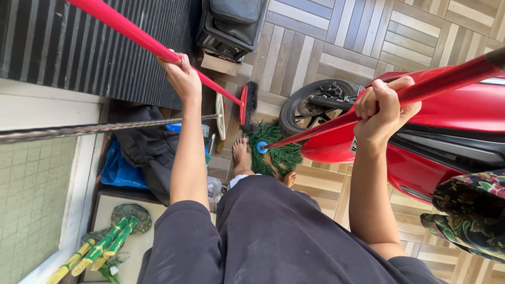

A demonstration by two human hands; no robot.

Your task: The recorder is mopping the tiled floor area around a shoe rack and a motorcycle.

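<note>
Two hands are each gripping a red pole. At far left a tiled wall (pixel 31 200) is running down the edge, and below it a bundle of green and yellow sticks (pixel 97 251) is lying on a pale surface, its lower end cut off by the frame. A blue bag (pixel 120 171) is sitting beside dark cloth (pixel 147 144), part hidden under it; what the cloth covers is hard to make out. A thin grey rod (pixel 94 128) is crossing the view from the left edge.

The left hand (pixel 181 76) is clenching the broom pole (pixel 126 30), fingers wrapped fully round it. That pole is slanting from the top left down to the broom head (pixel 248 102), which is resting on the wooden floor (pixel 336 37) just beside a black box (pixel 231 23) that is cut off at the top.

Lower, a bare foot (pixel 240 152) is standing next to the green mop head (pixel 276 150), which is lying on the floor against a black tyre (pixel 310 102). The mop pole (pixel 421 89) is rising from a blue collar to the upper right corner.

The right hand (pixel 383 108) is closing tight round the mop pole, thumb over the fingers. Behind it a red scooter (pixel 452 126) is filling the right side; a small white label near its tail is mostly hidden by the wrist. A flowered cloth (pixel 473 210) is cutting into the right edge.
</note>
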